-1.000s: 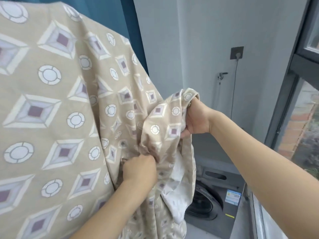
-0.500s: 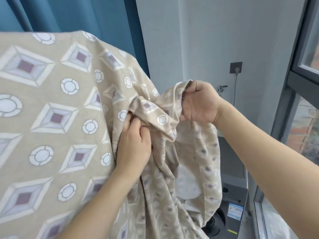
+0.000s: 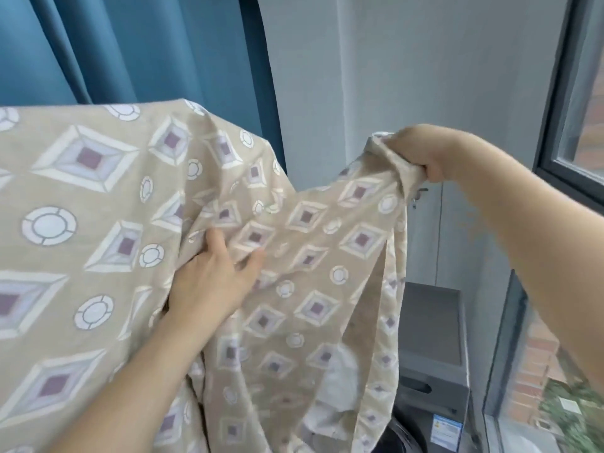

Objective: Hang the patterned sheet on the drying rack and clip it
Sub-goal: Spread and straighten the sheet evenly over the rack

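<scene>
The patterned sheet (image 3: 81,197), beige with white diamonds and rings, hangs draped over something high on the left; the rack under it is hidden. My right hand (image 3: 421,155) grips a bunched corner of the sheet and holds it up and out to the right. My left hand (image 3: 215,276) lies against the cloth in the middle, fingers spread and lightly pressing a fold. The stretch of sheet between my hands sags, and its loose end hangs down at the lower right. No clip is in sight.
Blue curtains (image 3: 140,47) hang behind the sheet. A grey wall (image 3: 408,76) is ahead, with a dark grey washing machine (image 3: 431,371) low on the right. A window frame (image 3: 555,93) runs along the right side.
My right hand has pulled the sheet's corner up and far to the right, spreading the cloth. My left hand has let go of its bunched fold and now lies open on the fabric.
</scene>
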Available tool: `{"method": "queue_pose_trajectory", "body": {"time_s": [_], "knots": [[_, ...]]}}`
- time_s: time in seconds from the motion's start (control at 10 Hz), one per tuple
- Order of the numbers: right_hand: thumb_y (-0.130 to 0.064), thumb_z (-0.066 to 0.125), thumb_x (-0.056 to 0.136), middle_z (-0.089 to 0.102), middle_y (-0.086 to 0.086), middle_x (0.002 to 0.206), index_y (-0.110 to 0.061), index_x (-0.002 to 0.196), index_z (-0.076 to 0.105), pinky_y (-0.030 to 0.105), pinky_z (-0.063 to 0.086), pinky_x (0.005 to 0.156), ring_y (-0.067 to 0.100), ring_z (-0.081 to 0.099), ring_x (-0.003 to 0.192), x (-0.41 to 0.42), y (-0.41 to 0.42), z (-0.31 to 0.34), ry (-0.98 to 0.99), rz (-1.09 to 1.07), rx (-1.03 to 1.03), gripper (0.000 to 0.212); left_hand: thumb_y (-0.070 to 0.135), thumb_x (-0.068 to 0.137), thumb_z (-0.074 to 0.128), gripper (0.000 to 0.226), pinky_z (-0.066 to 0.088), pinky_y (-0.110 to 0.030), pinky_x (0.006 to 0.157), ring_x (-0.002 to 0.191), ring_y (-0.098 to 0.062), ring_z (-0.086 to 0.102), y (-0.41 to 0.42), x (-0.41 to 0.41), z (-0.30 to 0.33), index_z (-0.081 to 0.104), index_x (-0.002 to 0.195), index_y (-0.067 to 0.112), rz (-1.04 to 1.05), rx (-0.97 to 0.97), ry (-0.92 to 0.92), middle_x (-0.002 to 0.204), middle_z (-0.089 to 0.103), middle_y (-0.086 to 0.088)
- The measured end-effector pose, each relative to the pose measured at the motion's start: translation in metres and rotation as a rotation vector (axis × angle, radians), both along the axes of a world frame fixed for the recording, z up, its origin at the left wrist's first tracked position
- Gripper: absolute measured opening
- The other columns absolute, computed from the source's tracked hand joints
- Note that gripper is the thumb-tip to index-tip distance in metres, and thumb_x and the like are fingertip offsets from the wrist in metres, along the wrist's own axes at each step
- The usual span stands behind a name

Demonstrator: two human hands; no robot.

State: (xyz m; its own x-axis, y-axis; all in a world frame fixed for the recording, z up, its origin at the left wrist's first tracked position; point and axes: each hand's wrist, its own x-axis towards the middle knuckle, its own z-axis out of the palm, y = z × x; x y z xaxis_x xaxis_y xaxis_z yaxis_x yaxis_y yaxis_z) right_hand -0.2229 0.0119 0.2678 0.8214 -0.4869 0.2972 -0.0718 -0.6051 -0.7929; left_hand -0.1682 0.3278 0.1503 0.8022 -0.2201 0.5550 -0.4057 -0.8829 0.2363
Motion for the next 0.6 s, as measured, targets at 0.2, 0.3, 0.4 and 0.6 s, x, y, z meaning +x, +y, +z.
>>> {"method": "queue_pose_trajectory", "body": {"time_s": [0.2,0.3,0.4,0.6], "knots": [[0.007,0.068,0.053,0.060,0.012,0.098,-0.013,0.099,0.051,0.045,0.052,0.078,0.030,0.061,0.087,-0.024,-0.037,-0.020,-0.425,0.920,1.171,0.053,0.080,0.071,0.039,0.090,0.036,-0.053,0.095,0.124,-0.033,0.039,-0.031,-0.014,-0.034,0.034,0.137,0.018,-0.093,0.266,-0.095,0.135,0.036,-0.010],[0.015,0.047,0.064,0.056,0.010,0.113,-0.026,0.119,0.048,0.043,0.047,0.072,0.028,0.050,0.089,-0.006,-0.007,-0.082,-0.300,0.824,0.916,0.069,0.070,0.077,0.049,0.066,0.026,-0.052,0.090,0.113,-0.030,0.035,-0.050,-0.015,-0.062,0.058,0.122,0.023,-0.024,0.503,-0.113,0.129,0.042,-0.007],[0.004,0.062,0.079,0.054,0.008,0.105,-0.030,0.133,0.041,0.037,0.050,0.068,0.026,0.057,0.088,0.000,0.019,-0.133,0.018,0.657,0.659,0.066,0.029,0.075,0.057,0.023,0.035,-0.047,0.086,0.095,-0.030,0.041,-0.053,-0.003,-0.081,0.075,0.086,0.020,-0.126,0.607,-0.168,0.102,0.055,-0.009],[-0.004,0.049,0.094,0.055,0.005,0.126,-0.029,0.127,0.048,0.038,0.050,0.094,0.023,0.057,0.118,-0.005,-0.017,-0.199,0.317,0.153,0.589,0.041,0.071,0.088,0.020,0.082,-0.012,-0.063,0.109,0.144,-0.029,0.008,-0.046,0.005,-0.090,0.042,0.145,0.016,-0.049,0.889,0.009,0.155,0.026,-0.010]]}}
